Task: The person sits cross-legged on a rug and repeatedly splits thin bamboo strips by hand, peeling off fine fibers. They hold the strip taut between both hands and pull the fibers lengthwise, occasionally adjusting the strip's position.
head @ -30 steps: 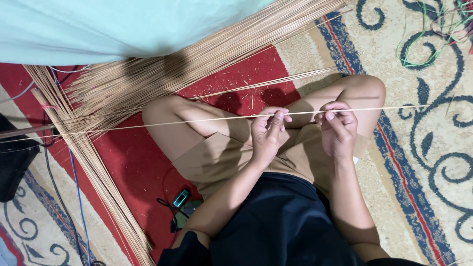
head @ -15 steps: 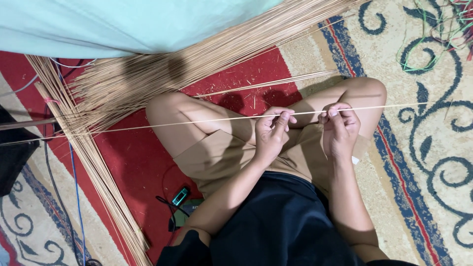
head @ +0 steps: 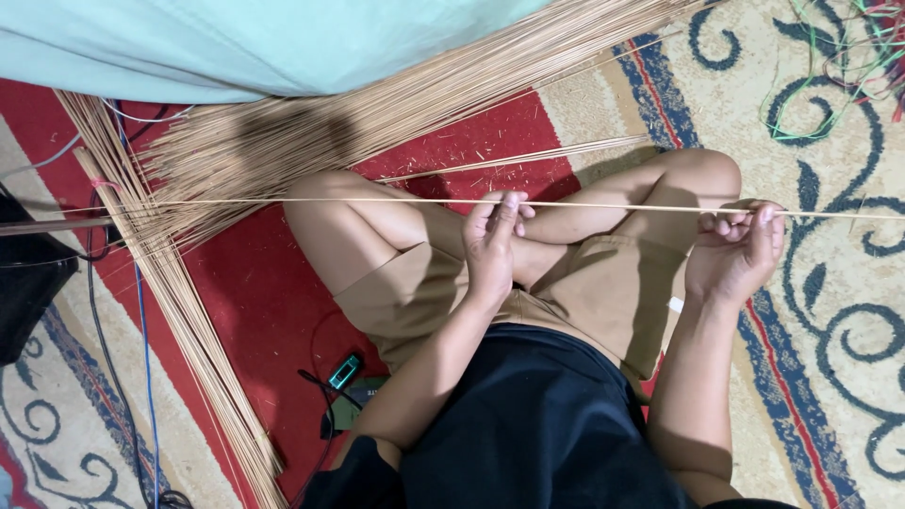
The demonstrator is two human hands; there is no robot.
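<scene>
One stick held across my lap.
My left hand (head: 492,240) and right hand (head: 737,247) pinch the long thin tan palm-rib stick (head: 613,205), fingers closed on it, bundled sticks (head: 311,141) beyond.

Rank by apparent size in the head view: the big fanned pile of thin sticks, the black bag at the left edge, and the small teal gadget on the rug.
1. pile of sticks, clearly largest
2. black bag, partly cut off
3. teal gadget, smallest

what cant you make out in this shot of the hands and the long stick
- Head view: both ends of the thin stick run past the frame edges.
- Left hand and right hand: fingertips curl over it, grip hidden.
- Small teal device: too small to identify.
</scene>
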